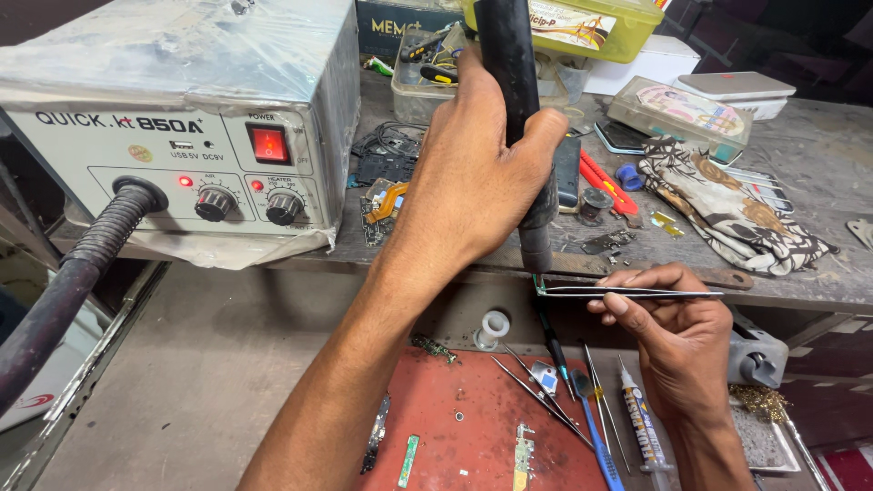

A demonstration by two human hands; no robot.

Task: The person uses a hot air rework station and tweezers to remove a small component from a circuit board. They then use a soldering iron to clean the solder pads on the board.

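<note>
While we look down over the table (227, 382), we see the left hand (473, 173) wrapped tight around the black handle of a hot-air wand (514, 100), which stands nearly upright with its metal nozzle pointing down just below the fist. The right hand (677, 332) pinches a pair of tweezers (627, 292) between thumb and fingers; the tweezers lie level and run leftward from that grip, and their bent tips sit right under the nozzle, close enough that we cannot tell whether they touch it or hold anything.

Below both grips lies a red mat (473, 436) with small circuit boards (523, 450), spare tweezers (536, 391), a blue-handled tool (596, 441) and a syringe (641, 427) just left of the right wrist. A small white spool (492, 327) stands at the mat's far edge, under the left forearm.

Left of the left hand sits the grey hot-air station (182, 127), its red switch lit, with a ribbed black hose (82, 264) coming out of its front. Beyond the right hand, on the raised shelf, lies a patterned cloth (727, 214) and, nearer the wand, a red cutter (607, 186).
</note>
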